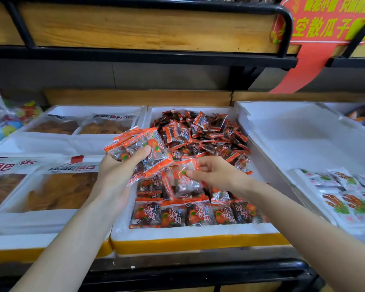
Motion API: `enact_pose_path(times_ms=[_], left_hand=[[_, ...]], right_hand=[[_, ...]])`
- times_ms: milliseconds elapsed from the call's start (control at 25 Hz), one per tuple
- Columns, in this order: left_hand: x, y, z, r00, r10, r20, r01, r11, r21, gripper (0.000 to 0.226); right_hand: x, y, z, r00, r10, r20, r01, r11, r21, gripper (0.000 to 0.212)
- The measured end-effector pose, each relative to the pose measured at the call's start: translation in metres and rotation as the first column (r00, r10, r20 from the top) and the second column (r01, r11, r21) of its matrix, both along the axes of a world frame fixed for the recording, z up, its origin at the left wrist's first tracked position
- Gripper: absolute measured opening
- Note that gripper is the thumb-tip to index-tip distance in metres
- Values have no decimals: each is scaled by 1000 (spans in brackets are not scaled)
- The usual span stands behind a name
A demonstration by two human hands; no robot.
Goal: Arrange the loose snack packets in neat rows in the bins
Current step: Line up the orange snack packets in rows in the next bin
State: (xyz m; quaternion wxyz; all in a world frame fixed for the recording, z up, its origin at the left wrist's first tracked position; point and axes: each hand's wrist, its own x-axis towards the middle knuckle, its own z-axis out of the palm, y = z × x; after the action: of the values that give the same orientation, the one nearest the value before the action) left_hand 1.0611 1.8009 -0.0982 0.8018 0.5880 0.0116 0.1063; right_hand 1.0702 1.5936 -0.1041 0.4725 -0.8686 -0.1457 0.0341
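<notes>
A white foam bin [190,231] in the middle holds orange-and-clear snack packets. A neat row of packets [195,213] lines its front edge, and a loose heap [200,131] fills the back. My left hand [116,173] grips a fanned stack of packets [143,144] above the bin's left side, thumb on top. Just to the right, my right hand [214,172] pinches a single packet [184,178] over the middle of the bin.
Left foam bins [30,220] hold large bags of brown crisps. A right bin [293,144] has white packets [346,192] at its front. A wooden shelf with black frame [287,28] and a red sign [325,20] hang overhead. A black rail [198,270] runs along the front.
</notes>
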Motion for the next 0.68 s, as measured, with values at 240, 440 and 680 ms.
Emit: enact_pose_path(times_ms=[240, 440, 680], left_hand=[[-5, 8, 0, 1000, -6, 3, 6, 1000, 5, 26], [-5, 17, -1, 1000, 12, 7, -12, 1000, -3, 28], [-3, 24, -8, 1000, 8, -1, -8, 1000, -5, 31]], right_hand=[[16, 41, -10, 992, 100, 80, -86, 983, -163, 27], [22, 81, -32, 978, 187, -90, -201, 961, -190, 33], [12, 81, -33, 962, 133, 238, -8, 887, -463, 35]])
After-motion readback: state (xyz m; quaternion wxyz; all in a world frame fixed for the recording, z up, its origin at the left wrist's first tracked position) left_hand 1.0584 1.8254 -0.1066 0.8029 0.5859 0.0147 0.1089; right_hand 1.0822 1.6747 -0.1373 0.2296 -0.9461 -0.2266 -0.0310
